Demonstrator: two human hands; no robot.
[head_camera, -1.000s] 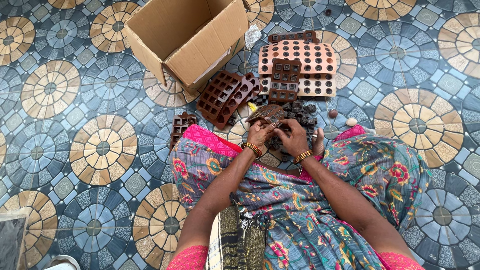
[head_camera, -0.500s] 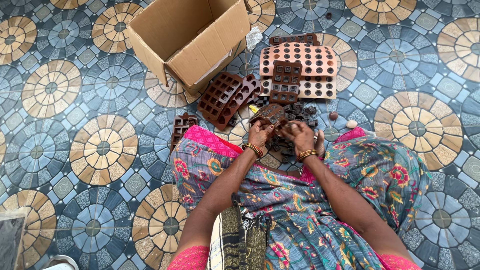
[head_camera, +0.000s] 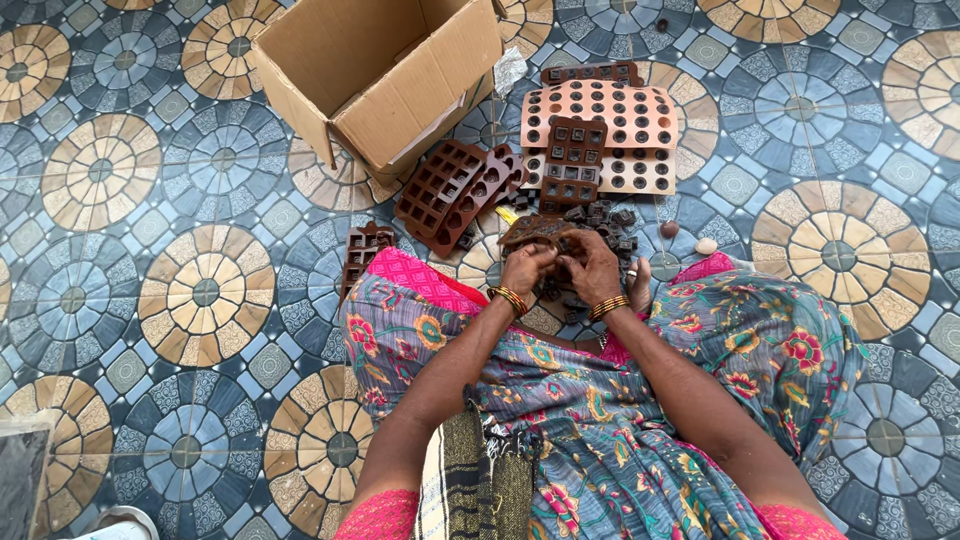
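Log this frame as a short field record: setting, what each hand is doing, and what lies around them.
setting: person seated on a patterned tile floor, seen from above
left hand: left hand grips a brown mould in front of the lap
right hand: right hand on the same mould, fingers curled over it
small pieces: dark square pieces heaped just beyond the hands
trays: pale holed tray with dark moulds stacked on it
box: open cardboard box, tipped on its side
contents of mould: too small to tell
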